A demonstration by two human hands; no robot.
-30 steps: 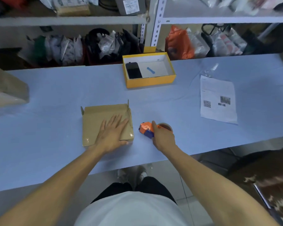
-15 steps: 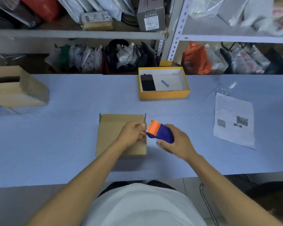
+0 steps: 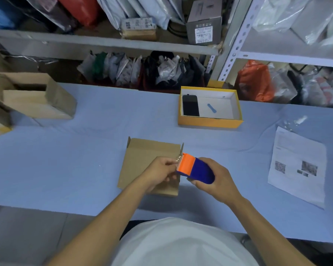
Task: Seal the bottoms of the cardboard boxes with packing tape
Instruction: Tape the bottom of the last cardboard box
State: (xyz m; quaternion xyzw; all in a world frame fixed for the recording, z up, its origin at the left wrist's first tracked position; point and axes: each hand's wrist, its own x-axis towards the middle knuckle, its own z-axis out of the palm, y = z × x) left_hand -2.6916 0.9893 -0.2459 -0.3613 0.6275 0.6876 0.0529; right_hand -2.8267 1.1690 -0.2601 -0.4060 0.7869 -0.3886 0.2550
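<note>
Stockroom setting: blue-covered bench [image 3: 69, 169] in front of grey metal shelving [image 3: 104, 43] packed with bagged goods and small cartons.

Item 1, cardboard box [image 3: 146, 160]: lies bottom-up at the bench's near middle, flaps folded flat, two small flap corners standing up at its far edge. No tape is visible across its seam.

Item 2, tape dispenser [image 3: 195, 168]: orange head, dark blue body, held just above the box's right edge.

Item 3, right hand [image 3: 217, 181]: grip wrapped around the dispenser's blue body.

Item 4, left hand [image 3: 160, 173]: fingers pinched together on the clear tape end [image 3: 178, 160] at the orange head, over the box's right portion.

Stage, as judged: tape end being drawn out; sealing not yet begun.

Risks, as judged:
- Tape end slips from the pinch and sticks back on the roll, since the film is thin and clear.
- Tape folds onto itself or onto the fingers if it goes slack.
- Neither hand presses the box, so it may slide on the cloth or its flaps may spring up once tape pulls on it.
- Strip laid off the seam, leaving the bottom poorly closed.

Also on the bench: yellow tray box [image 3: 210, 121] holding a black phone [image 3: 190, 105], far side; printed sheet [image 3: 298, 166], right; open cardboard cartons [image 3: 37, 98], far left.
</note>
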